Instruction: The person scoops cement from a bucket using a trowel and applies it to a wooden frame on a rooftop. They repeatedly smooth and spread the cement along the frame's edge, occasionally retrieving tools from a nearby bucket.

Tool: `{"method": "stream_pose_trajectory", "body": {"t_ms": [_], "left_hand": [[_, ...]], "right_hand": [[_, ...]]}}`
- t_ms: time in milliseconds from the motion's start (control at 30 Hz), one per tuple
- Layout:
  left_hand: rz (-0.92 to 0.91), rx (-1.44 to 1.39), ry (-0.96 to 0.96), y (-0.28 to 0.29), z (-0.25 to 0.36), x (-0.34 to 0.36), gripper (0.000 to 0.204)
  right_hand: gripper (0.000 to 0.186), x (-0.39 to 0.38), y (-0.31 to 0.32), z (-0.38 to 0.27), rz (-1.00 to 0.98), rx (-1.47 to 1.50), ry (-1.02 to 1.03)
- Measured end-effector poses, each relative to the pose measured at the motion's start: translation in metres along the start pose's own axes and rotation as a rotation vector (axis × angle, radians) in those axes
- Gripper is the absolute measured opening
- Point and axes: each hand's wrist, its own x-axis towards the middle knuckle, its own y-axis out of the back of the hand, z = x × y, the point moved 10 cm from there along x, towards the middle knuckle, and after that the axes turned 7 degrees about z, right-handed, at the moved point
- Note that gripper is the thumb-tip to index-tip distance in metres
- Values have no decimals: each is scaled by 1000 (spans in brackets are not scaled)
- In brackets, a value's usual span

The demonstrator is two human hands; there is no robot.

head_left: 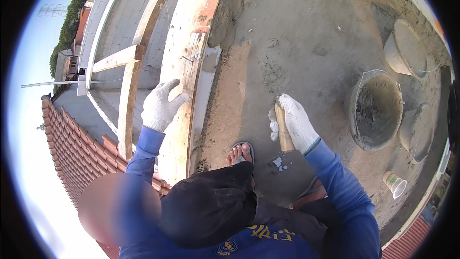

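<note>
My left hand [160, 105], in a white knit glove, is at the long pale wooden board [179, 67], thumb and forefinger apart near its edge; I cannot tell whether they touch it. A nail sticks out of the board above the hand. My right hand [297, 122], also gloved, is wrapped round a short wooden handle [284, 132]; whatever tool head it may have is hidden. Below that hand, small pale chips [279, 163] lie on the grey mortar-smeared floor [297, 57], beside my sandalled foot [239, 154].
A bucket with mortar [373, 110] stands at the right, between two more buckets [405, 48] [417, 129]; a plastic cup [394, 184] lies nearer me. On the left, beyond the board, are timber framing [128, 100], a drop to lower blockwork and a red tiled roof [81, 148].
</note>
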Motion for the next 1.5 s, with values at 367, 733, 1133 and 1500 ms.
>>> {"method": "stream_pose_trajectory", "body": {"t_ms": [367,733,1133,1500], "left_hand": [[-202,-106,-106,-53,-42,-12,95],[-189,-148,-84,-60,-52,-12,95],[-68,-221,20,-28,-59,-22,78],[-786,-551,-279,-116,247,-29,78]], "right_hand": [[42,-58,44,-66,980,160,684],[56,44,-185,59,344,-545,416],[49,-78,43,-286,755,-980,916],[22,-278,248,-172,924,-1387,660]]}}
